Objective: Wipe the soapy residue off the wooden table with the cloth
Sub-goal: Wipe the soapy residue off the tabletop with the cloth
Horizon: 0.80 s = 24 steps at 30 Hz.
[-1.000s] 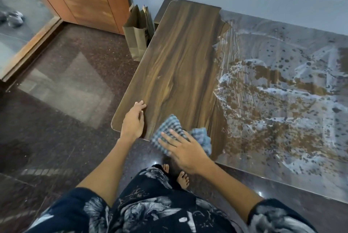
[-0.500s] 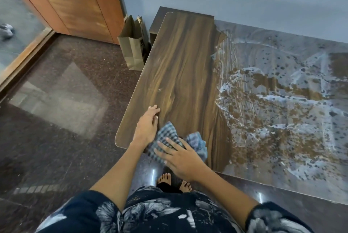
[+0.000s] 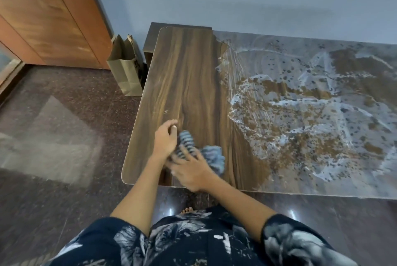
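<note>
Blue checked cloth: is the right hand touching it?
Touching. The head view shows the right hand lying flat on the blue checked cloth, fingers spread over it, pressing it onto the wooden table.

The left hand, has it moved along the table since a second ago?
Yes. The left hand has shifted rightward from near the table's left corner, and now touches the cloth.

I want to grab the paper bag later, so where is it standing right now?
In the head view the brown paper bag stands on the floor at upper left, against the blue wall, just off the far left corner of the wooden table.
</note>
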Available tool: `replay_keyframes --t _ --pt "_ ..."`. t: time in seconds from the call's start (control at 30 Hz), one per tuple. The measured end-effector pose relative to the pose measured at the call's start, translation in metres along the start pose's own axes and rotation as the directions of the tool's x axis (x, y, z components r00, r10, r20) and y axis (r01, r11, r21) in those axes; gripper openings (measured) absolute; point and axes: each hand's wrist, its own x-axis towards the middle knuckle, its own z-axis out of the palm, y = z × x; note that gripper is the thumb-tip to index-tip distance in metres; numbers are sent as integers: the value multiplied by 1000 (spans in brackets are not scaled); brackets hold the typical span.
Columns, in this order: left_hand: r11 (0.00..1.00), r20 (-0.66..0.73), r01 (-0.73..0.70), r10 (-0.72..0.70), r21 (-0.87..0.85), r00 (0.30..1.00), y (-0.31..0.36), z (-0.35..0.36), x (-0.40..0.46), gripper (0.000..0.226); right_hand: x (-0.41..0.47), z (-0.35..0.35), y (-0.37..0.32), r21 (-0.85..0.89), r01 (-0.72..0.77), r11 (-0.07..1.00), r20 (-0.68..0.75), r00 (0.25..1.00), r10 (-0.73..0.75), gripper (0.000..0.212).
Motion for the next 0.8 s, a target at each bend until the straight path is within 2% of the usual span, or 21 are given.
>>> replay_keyframes --t 0.07,0.13,0.2,0.23,0.33,0.43,0.53,0.6,0.67,0.73,0.8 --pt "998 19 48 -47 -32 999 4 -5 6 29 12 7 -20 -50 171 984 -2 985 -172 44" --pt "996 33 79 -77 -47 996 8 -5 6 30 14 16 -20 -129 263 956 12 965 -264 46" --pt "996 47 86 -84 -34 995 7 0 7 30 6 20 -9 -240 299 923 52 954 -296 46" --pt "996 50 87 -85 -29 995 6 4 7 29 -2 23 -2 -289 320 902 20 944 -329 46" --pt "996 28 92 -91 -13 995 4 14 7 28 -33 26 25 -360 369 857 82 927 -365 52" --pt "996 14 85 -85 27 996 9 26 3 30 -68 27 68 -187 295 937 6 954 -299 49" --pt "997 48 35 -38 65 998 13 37 0 31 -83 14 125 -49 15 999 -35 999 -17 46" --pt "997 68 24 -30 78 997 16 44 -2 32 -74 4 140 0 -155 988 -71 985 155 56" --pt "996 69 32 -38 80 997 19 52 -4 32 -61 -1 130 48 -240 970 -84 966 243 57" --pt "995 76 37 -44 89 996 23 60 -4 33 -59 7 107 33 -168 985 -110 979 171 49" --pt "994 86 43 -52 103 995 27 67 -3 34 -74 20 96 -72 40 997 -124 991 -49 47"
